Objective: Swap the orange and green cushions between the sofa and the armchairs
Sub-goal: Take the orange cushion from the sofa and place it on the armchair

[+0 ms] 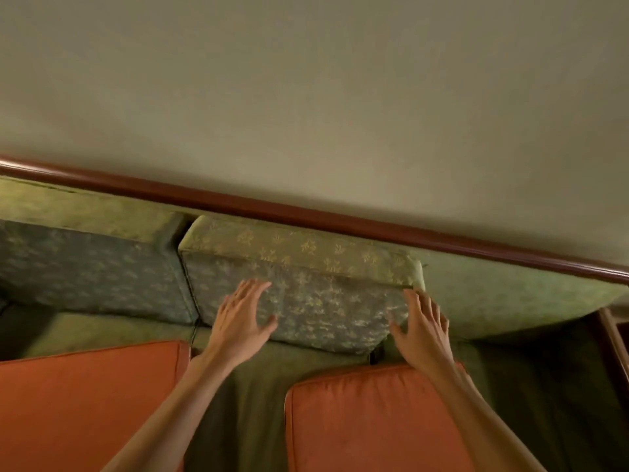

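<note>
A green patterned back cushion (316, 284) leans against the sofa back in the middle of the view. My left hand (241, 318) lies flat on its front face with fingers spread. My right hand (422, 328) is at the cushion's right edge, fingers apart, holding nothing. A second green back cushion (88, 267) stands to the left. Two orange seat cushions lie on the sofa seat: one at the lower left (88, 403), one at the lower right (374, 420) under my right forearm.
The sofa's dark wooden top rail (306, 212) runs along a plain wall (306, 97). Bare green sofa back (510, 294) shows to the right of the cushion. A wooden armrest (616, 338) is at the far right.
</note>
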The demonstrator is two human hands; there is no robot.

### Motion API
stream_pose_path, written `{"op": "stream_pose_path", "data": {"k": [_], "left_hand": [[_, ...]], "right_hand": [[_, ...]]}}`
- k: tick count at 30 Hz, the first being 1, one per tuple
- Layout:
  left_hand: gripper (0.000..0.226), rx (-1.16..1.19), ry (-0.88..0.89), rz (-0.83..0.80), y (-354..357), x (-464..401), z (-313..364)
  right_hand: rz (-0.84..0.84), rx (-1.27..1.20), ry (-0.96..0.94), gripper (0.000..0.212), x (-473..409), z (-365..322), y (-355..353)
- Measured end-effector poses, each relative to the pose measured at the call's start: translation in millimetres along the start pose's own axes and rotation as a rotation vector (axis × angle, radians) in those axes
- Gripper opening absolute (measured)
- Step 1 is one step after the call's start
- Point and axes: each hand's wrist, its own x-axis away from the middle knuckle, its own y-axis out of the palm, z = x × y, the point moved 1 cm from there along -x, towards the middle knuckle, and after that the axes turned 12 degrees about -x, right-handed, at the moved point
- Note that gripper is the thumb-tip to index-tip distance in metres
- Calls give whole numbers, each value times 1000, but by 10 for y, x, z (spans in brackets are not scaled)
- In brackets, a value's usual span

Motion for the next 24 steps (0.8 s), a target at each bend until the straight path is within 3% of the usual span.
{"op": "stream_pose_path", "data": {"k": [6,10,15,19,22,24], "left_hand": [[54,12,14,-485,868,211,426],[46,30,-47,-616,1411,98,590],[44,-37,-118,-586,2255,-92,742],[51,-152,-197,-591,2878,-144,782],[35,-304,-268,-566,3197,-73,790],[26,-317,-328,-468,3271,-1,804]], "right_hand": [[-181,108,45,61,451,541,126],[-364,158,105,58,473,898,323],[-486,108,103,56,152,1371,801],[-546,28,103,41,-97,1736,1286],[-562,-29,126,29,-104,2029,1586],[-470,-81,145,14,-49,2150,1688]]}}
